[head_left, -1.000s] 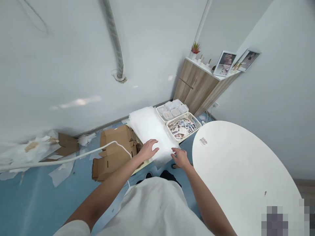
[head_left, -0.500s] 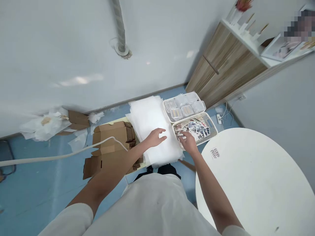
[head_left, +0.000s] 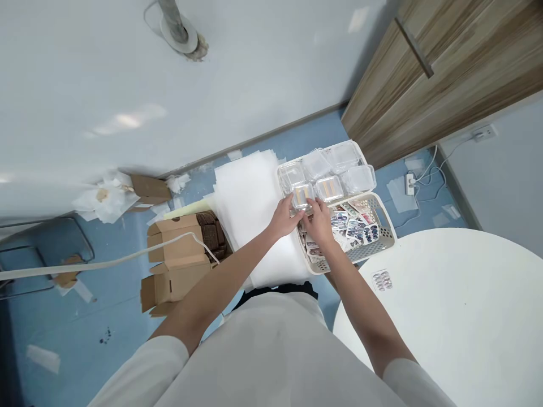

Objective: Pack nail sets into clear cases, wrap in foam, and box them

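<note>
One clear box (head_left: pixel 302 196), pale yellow strips showing inside, sits at the near left corner of the upper basket (head_left: pixel 348 196). Left hand (head_left: pixel 283 217) and right hand (head_left: pixel 321 225) meet at its near side, fingers slightly bent, thumb tips close together. Whether they are clamped on the box cannot be told. Step in hand, as judged: taking hold of this box. A lift would call for a firm hold on both sides, clear of the neighbouring boxes (head_left: pixel 328 188). Just beside, the lower basket (head_left: pixel 388 237) holds printed cards (head_left: pixel 356 229), partly covered by the right hand and forearm. White sheets (head_left: pixel 248 192) lie to the left, then cartons (head_left: pixel 182 260). Hidden: fingertip contact and the box's underside. Cut off: the round table (head_left: pixel 445 305). Unreadable: the cards' print.
</note>
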`<state>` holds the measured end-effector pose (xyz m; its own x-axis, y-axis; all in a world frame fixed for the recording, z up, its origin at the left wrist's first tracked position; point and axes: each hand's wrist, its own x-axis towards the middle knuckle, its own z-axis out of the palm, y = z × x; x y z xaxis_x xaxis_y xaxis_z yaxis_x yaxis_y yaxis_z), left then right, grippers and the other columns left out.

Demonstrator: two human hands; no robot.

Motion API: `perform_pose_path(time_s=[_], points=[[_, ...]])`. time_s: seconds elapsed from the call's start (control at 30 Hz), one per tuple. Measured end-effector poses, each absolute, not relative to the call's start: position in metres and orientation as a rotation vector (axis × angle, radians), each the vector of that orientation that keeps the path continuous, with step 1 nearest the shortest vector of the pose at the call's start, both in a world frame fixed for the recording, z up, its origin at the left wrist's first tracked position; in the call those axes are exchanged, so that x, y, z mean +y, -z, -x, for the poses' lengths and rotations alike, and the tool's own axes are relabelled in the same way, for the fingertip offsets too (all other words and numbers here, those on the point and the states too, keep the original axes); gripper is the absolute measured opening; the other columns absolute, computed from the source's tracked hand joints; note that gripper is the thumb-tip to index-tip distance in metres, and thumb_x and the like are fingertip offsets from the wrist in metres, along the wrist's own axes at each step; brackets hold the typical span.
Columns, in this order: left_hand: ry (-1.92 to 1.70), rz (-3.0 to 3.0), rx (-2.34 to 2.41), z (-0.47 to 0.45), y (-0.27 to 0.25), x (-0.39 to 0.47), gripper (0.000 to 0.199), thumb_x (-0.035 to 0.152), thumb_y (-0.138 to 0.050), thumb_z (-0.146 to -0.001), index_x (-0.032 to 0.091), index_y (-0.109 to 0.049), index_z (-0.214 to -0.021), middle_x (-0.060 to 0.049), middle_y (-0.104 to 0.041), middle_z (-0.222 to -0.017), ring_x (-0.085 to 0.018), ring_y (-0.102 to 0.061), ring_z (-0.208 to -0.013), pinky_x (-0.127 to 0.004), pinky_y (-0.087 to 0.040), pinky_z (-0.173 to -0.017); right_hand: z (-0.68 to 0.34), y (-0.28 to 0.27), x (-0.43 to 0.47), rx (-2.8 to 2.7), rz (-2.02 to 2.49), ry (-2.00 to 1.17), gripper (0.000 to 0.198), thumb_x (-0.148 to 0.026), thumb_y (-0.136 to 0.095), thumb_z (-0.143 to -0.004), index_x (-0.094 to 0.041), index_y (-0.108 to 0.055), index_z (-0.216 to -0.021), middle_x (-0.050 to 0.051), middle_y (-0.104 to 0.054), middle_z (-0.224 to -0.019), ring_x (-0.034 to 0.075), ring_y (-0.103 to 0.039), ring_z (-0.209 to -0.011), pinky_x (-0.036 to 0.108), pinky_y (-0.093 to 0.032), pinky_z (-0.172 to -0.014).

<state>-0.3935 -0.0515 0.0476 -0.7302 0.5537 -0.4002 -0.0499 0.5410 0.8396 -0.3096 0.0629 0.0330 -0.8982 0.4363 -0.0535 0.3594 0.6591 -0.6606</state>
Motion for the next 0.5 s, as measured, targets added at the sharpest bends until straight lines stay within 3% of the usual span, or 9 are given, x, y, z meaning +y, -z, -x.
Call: perform_pose_path(time_s=[0.3, 0.5], points=[[-1.206, -0.452, 2.175, 0.385, -0.045, -0.052, 0.064, 0.033, -0.058, -0.076, 0.016, -0.035, -0.133, -0.015, -0.045, -0.124, -0.021, -0.054, -0.097, -0.035, -0.047, -0.08, 0.304, -0.036, 0.057, -2.809, 0.632, -1.015, 0.038, -0.022, -0.048, -0.081, -0.015, -0.053, -0.118, 0.019, -0.041, -0.132, 0.033, -0.043, -0.118, 0.05, -0.038, -0.093], [-1.479, -0.479, 2.177, 0.371, -0.06, -0.065, 0.051, 0.03, -0.058, -0.077, 0.022, -0.041, -0.125, -0.011, -0.048, -0.122, -0.018, -0.054, -0.096, -0.032, -0.048, -0.078, 0.287, -0.056, 0.042, -2.586, 0.601, -1.06, 0.027, -0.023, -0.049, -0.081, -0.018, -0.059, -0.105, 0.014, -0.046, -0.13, 0.027, -0.04, -0.124, 0.044, -0.039, -0.097]])
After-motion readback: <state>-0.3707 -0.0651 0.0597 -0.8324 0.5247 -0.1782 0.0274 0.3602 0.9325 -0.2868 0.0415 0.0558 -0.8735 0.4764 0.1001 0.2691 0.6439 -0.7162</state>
